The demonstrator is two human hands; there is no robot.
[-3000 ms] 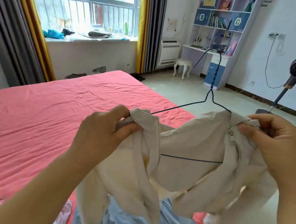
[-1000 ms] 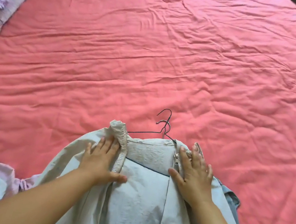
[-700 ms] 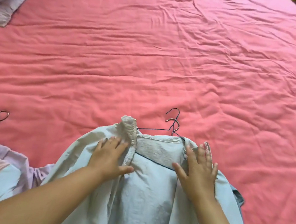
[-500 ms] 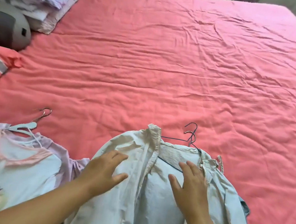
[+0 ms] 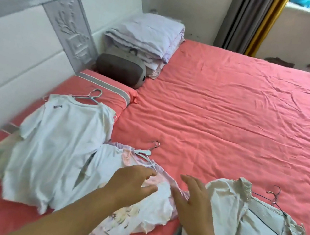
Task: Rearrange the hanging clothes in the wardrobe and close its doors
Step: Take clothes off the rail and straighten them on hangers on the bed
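Three garments on hangers lie on the pink bed [image 5: 232,113]. A cream zip jacket [image 5: 266,232] on a dark wire hanger [image 5: 273,195] lies at the lower right. A white and lilac printed top [image 5: 135,211] on a pale blue hanger [image 5: 143,152] lies in the middle. A white T-shirt [image 5: 58,142] on another pale hanger [image 5: 90,98] lies at the left. My left hand [image 5: 131,184] hovers open over the printed top's neckline. My right hand [image 5: 194,207] is open between that top and the jacket, holding nothing. No wardrobe is in view.
A white padded headboard [image 5: 21,35] runs along the left. Folded lilac bedding [image 5: 146,36] and a grey cushion [image 5: 120,70] sit at the head of the bed, beside a pink pillow [image 5: 101,92]. Grey and yellow curtains [image 5: 248,20] hang at the back right.
Both hands have lifted off the cream jacket, which now lies flat on the bed, and moved left toward the printed top. My view has swung left to show the headboard and T-shirt.
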